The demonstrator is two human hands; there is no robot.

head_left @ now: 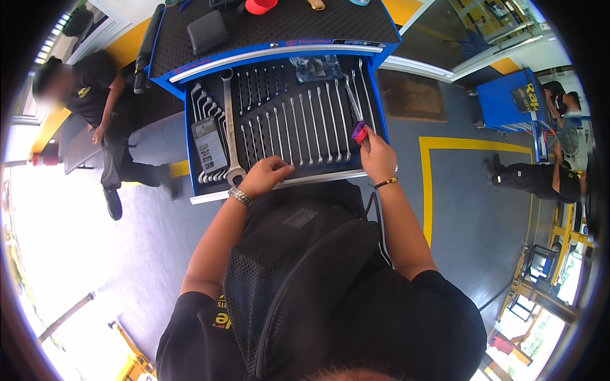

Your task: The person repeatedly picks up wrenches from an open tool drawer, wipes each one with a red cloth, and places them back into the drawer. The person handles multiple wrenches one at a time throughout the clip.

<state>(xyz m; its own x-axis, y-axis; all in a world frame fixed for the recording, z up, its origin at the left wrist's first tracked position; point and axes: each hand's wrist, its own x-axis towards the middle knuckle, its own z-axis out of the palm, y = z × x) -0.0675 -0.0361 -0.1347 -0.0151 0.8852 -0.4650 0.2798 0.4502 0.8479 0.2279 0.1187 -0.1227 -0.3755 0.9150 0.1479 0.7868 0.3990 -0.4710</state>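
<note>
At the front edge of an open blue tool drawer [189, 136], my left hand [267, 176] lies with fingers loosely bent and nothing visible in it. Its fingertips are beside the lower ends of a row of combination wrenches [309, 130]. Over the drawer's right side, my right hand [380, 157] is closed on a small red and purple item [360, 133], whose kind I cannot make out. Slim silver tools [354, 95] lie just beyond it. A large combination wrench [230, 120] lies lengthwise left of the row, near several offset ring wrenches [204, 101].
A grey flat case [210, 149] lies on the left wrenches, and a clear plastic bag [316, 68] at the drawer's back. The cabinet top [254, 41] holds a black case [208, 32] and a red cup-like thing [260, 6]. People sit left [95, 101] and work right [540, 181].
</note>
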